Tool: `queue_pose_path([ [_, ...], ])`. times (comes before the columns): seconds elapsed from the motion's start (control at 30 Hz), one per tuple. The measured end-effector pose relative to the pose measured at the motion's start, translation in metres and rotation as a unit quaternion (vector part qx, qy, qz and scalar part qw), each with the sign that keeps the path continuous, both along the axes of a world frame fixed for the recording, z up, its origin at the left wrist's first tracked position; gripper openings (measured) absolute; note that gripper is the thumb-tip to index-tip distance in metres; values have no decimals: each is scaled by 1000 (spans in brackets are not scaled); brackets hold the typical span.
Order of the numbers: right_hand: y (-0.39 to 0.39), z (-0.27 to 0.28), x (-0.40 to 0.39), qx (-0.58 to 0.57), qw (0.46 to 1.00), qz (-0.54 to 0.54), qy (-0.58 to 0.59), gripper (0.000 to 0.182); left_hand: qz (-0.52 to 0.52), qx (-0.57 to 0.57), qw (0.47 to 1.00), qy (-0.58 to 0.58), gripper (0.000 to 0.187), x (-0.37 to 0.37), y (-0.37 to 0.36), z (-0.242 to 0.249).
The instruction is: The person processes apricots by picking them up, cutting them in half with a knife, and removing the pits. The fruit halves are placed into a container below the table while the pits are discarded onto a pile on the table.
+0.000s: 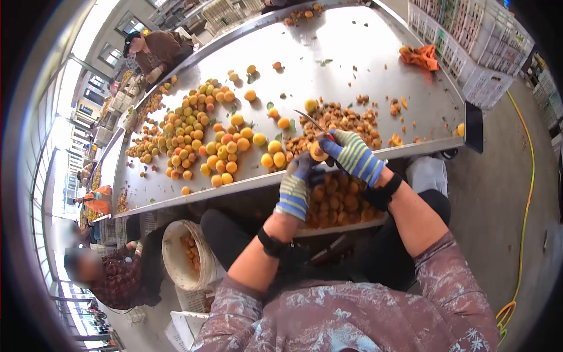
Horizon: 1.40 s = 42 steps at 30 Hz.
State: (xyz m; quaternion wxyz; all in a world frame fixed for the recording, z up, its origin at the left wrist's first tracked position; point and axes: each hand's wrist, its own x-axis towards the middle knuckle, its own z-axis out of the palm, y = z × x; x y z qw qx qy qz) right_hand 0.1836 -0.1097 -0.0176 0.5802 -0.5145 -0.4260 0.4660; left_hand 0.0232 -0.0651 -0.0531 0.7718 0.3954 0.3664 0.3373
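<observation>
Both my hands wear striped gloves with dark fingers and meet over the table's front edge. My right hand [355,156] is closed round a knife [311,120], its thin curved blade pointing up and left. Between the hands sits a cut apricot [318,151], its inner side showing. My left hand [297,183] is closed at the apricot's lower left; its fingertips are partly hidden. Below them, a crate of apricot halves [337,202] stands under the table edge. Just behind the hands lies a heap of brownish pits and scraps [340,117].
Whole apricots [190,126] spread over the metal table [346,47] to the left. An orange cloth [419,57] lies at right, near stacked white crates [478,41]. A white bucket [187,255] stands at my left, beside a seated person [126,273]. A yellow hose [528,199] crosses the floor.
</observation>
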Motion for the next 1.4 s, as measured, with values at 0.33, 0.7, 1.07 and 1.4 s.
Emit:
queue_pose_path([
  [0.33,2,1,1,54,987,-151,-23,26,-56,-129,977,-160,26,10,-6,14],
  [0.7,-6,27,15,71,922,-190,329,34,-134,-220,957,-136,41,34,-23,4],
  [1.07,-7,16,10,101,961,-178,188,36,-57,-315,944,-75,42,58,-34,12],
  [1.4,7,3,1,91,947,-205,229,24,-55,-167,984,-18,36,66,-43,31],
])
